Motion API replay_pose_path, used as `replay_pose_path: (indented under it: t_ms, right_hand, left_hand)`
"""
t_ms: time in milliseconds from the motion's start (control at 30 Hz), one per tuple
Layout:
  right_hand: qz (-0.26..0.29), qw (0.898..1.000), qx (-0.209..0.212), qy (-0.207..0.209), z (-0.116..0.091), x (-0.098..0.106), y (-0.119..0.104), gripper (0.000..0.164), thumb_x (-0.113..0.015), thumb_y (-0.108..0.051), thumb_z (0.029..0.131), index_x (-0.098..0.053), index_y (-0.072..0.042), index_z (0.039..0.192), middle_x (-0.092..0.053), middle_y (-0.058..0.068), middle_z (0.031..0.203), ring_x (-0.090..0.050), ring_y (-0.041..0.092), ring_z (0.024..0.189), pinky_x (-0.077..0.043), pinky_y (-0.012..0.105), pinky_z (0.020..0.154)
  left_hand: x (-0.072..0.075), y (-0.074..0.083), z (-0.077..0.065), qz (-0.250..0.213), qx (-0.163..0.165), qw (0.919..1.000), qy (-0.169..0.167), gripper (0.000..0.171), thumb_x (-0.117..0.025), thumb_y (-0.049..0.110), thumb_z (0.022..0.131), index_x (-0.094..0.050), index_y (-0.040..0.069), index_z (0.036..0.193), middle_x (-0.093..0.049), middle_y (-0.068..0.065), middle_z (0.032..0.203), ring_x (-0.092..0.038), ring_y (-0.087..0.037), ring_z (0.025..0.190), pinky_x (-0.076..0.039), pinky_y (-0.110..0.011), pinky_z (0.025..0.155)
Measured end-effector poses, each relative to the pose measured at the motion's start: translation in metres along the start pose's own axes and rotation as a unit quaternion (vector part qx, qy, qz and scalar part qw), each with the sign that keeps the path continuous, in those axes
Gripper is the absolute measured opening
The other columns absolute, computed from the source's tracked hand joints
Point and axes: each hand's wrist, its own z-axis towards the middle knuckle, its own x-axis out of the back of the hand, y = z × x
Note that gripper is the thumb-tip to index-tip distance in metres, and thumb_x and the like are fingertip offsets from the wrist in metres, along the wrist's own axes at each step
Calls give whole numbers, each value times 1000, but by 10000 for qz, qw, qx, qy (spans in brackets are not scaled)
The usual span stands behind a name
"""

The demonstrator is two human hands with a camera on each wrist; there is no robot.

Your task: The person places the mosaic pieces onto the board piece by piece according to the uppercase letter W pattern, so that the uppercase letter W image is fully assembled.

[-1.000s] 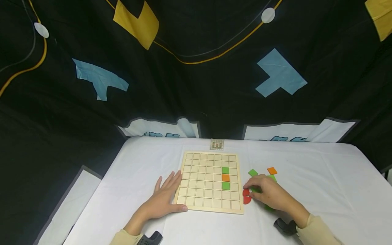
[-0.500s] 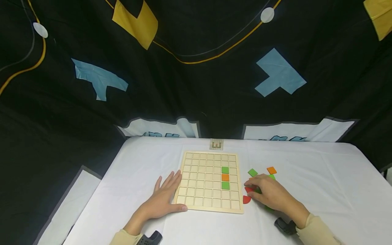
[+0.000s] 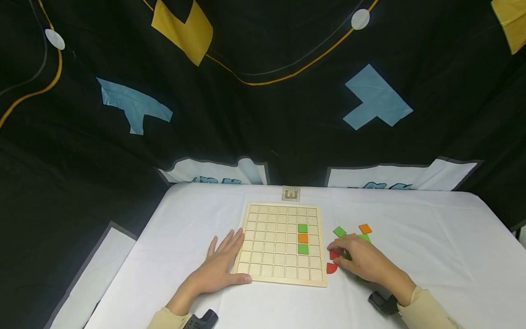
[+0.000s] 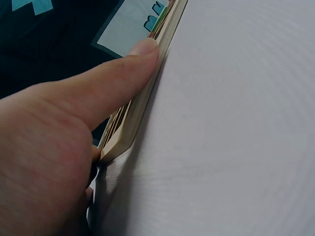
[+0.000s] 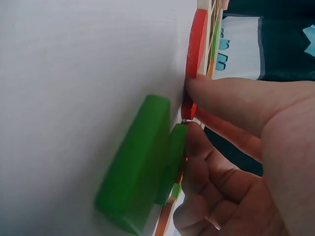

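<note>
A pale wooden grid board (image 3: 271,247) lies on the white-covered table. Set in its cells are two green square tiles (image 3: 302,228) with an orange tile (image 3: 302,238) between them. My left hand (image 3: 218,272) is spread beside the board, fingertips at its left side and thumb on its front edge (image 4: 115,140). Right of the board, my right hand (image 3: 363,259) pinches a red tile (image 3: 334,255) between thumb and fingers, low over the table. A second red tile (image 3: 331,268), with a rounded edge, lies just in front. Green pieces (image 5: 133,167) sit under the right palm.
Beyond the right hand lie a green tile (image 3: 339,231), an orange tile (image 3: 365,228) and another green tile (image 3: 365,237). A small patterned card (image 3: 291,193) is behind the board. A black curtain (image 3: 263,123) hangs past the table's far edge.
The red tile at my right fingertips has turned and shifted slightly right, away from the other red tile, as the fingers closed around it. The left hand and board have stayed put.
</note>
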Motion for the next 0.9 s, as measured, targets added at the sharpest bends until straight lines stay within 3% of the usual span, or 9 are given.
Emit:
replay_pose_path:
  t_ms: [400,633,900]
  right_hand:
    - [-36,10000,19,55,-1,0,-1,25,-82,-16,83,-75,-16,107,-63,-12,94,-50,10,86,-51,31,75]
    - [-138,9993,172,311,-1,-1,0,22,-81,-17,85,-76,-16,106,-64,-12,94,-52,9,84,-51,32,74]
    - [-16,9993,-230,297,0,0,-7,29,-83,-22,84,-76,-16,111,-66,-9,98,-53,11,88,-54,35,79]
  left_hand:
    - [1,0,-1,-36,-56,10000,16,112,-70,64,84,-18,0,159,-8,-11,168,-2,-36,154,12,-65,115]
    - [0,-1,0,-50,-64,10000,0,111,-70,63,84,-18,0,159,-8,-12,168,-1,-36,154,12,-65,115]
    - [1,0,-1,-52,-31,10000,-32,112,-70,63,84,-18,0,159,-8,-12,168,-1,-36,154,12,-65,115]
